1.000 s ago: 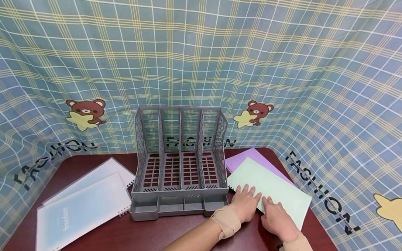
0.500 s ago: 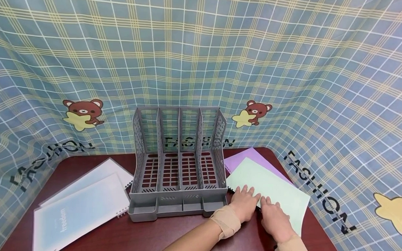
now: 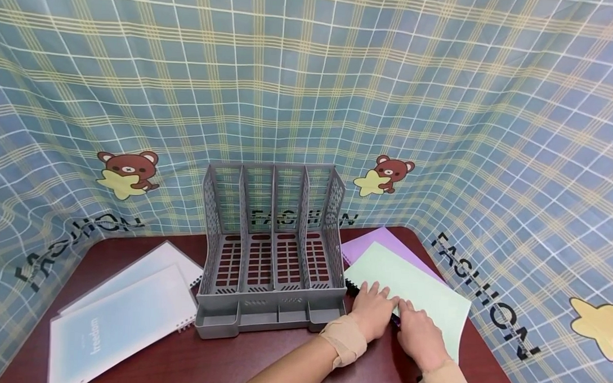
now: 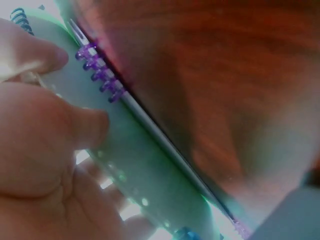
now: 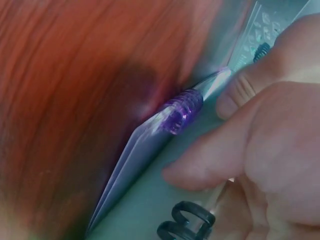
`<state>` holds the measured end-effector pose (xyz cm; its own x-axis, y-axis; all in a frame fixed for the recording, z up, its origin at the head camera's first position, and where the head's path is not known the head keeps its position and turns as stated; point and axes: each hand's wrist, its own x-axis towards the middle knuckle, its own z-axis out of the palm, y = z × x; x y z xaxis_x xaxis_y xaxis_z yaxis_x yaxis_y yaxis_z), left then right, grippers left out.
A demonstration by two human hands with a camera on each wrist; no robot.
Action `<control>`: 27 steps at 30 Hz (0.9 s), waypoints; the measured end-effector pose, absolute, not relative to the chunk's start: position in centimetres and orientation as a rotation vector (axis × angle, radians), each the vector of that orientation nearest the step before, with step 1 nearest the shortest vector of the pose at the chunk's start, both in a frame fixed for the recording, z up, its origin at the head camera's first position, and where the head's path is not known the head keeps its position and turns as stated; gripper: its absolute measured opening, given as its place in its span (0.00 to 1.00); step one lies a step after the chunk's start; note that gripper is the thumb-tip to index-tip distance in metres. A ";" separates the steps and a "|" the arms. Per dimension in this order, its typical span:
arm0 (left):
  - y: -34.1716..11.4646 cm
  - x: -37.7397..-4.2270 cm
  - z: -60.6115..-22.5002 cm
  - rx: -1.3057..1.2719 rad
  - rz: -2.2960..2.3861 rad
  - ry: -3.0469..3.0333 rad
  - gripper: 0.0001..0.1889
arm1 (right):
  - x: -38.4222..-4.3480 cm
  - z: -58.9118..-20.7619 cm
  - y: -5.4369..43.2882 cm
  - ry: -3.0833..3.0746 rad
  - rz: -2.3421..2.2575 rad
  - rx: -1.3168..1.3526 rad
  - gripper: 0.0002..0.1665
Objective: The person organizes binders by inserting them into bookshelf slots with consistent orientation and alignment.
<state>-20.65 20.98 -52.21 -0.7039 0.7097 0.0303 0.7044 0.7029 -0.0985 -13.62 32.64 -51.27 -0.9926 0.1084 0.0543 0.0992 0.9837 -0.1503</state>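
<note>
In the head view a pale green spiral notebook (image 3: 430,291) lies slanted over a purple notebook (image 3: 370,241) on the right. My left hand (image 3: 372,312) and right hand (image 3: 422,337) are side by side at its near, coiled edge. Their fingers are spread on the cover. From below, the left wrist view has my left thumb (image 4: 92,127) against the green notebook's underside. The right thumb (image 5: 192,167) presses there likewise in the right wrist view. Beneath that edge runs the purple notebook's coil (image 5: 182,112). A dark coil (image 5: 187,220) of the green notebook shows beside my right hand.
A grey desk organizer (image 3: 272,300) with several upright slots and front trays stands in the middle of the dark red table (image 3: 260,359). Two pale blue notebooks (image 3: 129,320) overlap on its left. Plaid cloth (image 3: 289,101) walls off the back and sides.
My right hand has shifted slightly left, closer to my left hand. The notebook's near edge has risen a little, showing more of the dark coil. My left hand stays nearly in place.
</note>
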 end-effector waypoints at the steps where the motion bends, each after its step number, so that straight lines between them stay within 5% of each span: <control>1: 21.0 -20.6 -52.2 -1.182 0.116 -2.823 0.32 | -13.6 -51.2 32.6 -3.051 0.231 -0.175 0.30; 10: 20.8 -20.3 -50.8 -1.176 0.067 -2.713 0.24 | -13.6 -51.1 32.1 -2.851 0.283 -0.251 0.05; 17: 19.9 -20.0 -47.6 -1.203 -0.160 -2.515 0.12 | -13.5 -50.4 32.3 -2.827 0.280 -0.209 0.10; 27: 13.1 -19.6 -39.2 -1.063 -0.767 -2.195 0.16 | -13.4 -47.2 33.8 -2.540 0.339 -0.127 0.24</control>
<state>-19.62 13.05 -39.22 -0.5168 0.4893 0.7025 0.8203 0.5179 0.2427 -13.40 33.78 -47.15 -0.8344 0.1623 0.5267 0.0184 0.9633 -0.2676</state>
